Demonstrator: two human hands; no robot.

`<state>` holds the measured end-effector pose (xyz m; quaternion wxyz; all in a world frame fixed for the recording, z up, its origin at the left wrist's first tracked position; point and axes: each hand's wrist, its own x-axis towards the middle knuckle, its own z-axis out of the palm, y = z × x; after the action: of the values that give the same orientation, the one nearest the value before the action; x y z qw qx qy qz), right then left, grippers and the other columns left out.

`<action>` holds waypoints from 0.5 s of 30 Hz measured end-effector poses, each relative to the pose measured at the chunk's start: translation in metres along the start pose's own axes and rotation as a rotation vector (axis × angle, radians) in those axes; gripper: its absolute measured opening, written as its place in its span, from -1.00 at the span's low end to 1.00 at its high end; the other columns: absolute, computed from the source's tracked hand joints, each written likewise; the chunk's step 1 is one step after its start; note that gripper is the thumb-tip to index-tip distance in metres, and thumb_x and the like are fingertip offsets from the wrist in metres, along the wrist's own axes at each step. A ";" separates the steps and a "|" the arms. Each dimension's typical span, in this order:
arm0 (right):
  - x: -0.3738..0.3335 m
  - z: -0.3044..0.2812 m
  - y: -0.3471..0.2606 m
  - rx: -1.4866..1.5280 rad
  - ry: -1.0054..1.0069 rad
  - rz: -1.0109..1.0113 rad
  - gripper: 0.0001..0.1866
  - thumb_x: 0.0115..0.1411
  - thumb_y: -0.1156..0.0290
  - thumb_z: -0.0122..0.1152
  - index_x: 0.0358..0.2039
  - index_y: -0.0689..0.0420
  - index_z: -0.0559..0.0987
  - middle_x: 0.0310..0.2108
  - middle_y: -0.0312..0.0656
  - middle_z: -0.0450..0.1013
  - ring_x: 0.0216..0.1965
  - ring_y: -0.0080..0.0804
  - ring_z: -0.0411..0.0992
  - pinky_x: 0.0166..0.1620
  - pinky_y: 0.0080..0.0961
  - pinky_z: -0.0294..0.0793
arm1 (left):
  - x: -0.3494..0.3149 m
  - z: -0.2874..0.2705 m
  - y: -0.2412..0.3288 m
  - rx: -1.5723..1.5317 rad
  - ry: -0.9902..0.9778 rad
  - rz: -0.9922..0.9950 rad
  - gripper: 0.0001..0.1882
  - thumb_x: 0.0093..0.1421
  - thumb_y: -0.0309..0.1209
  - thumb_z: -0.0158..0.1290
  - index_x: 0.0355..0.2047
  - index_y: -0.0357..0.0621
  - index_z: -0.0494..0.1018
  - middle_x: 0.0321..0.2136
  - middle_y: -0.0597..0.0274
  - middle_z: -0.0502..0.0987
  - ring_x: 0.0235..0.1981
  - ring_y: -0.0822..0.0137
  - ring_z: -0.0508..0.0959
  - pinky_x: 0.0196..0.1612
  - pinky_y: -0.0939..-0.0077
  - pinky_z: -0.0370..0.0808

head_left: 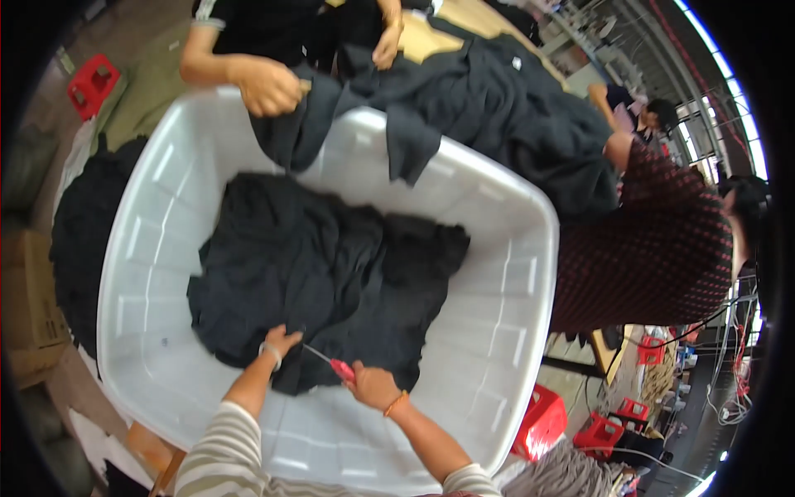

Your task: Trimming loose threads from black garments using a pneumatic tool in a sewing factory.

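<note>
Dark cloth pieces (281, 248) lie heaped and rumpled in the bottom of a large white plastic tub (542, 273). My left hand (280, 340) is at the near edge of the heap, its fingers pinched on the dark cloth. My right hand (374, 386) grips a red-handled tool (341, 369) with a thin metal shaft. That shaft slants up and left, its tip close to my left fingers. Whether the tool is a pair of scissors or something else is too small to tell.
Across the tub, a co-worker's hand (269, 85) holds dark cloth over the far rim. More dark cloth (505, 99) covers the table behind. A person in a dotted top (646, 257) stands close on the right. Red stools (540, 421) stand at the right; another stool (93, 85) is far left.
</note>
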<state>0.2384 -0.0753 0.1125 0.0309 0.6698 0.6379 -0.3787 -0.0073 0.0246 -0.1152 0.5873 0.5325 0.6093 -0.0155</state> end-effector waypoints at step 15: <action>-0.006 -0.017 -0.039 -0.069 -0.251 -0.124 -0.55 0.17 0.05 0.10 -0.24 0.24 0.41 -0.44 0.07 0.52 -0.34 0.06 0.52 -0.28 -0.10 0.49 | -0.025 -0.008 -0.036 -0.183 0.011 -0.116 -0.23 0.17 0.04 0.02 0.13 -0.43 0.25 0.11 -0.19 0.34 0.17 0.01 0.32 0.19 0.34 0.24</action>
<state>0.2122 -0.0646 0.1453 0.1098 0.5750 0.6818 -0.4388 -0.0438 -0.0012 -0.1167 0.6284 0.4404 0.6412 0.0089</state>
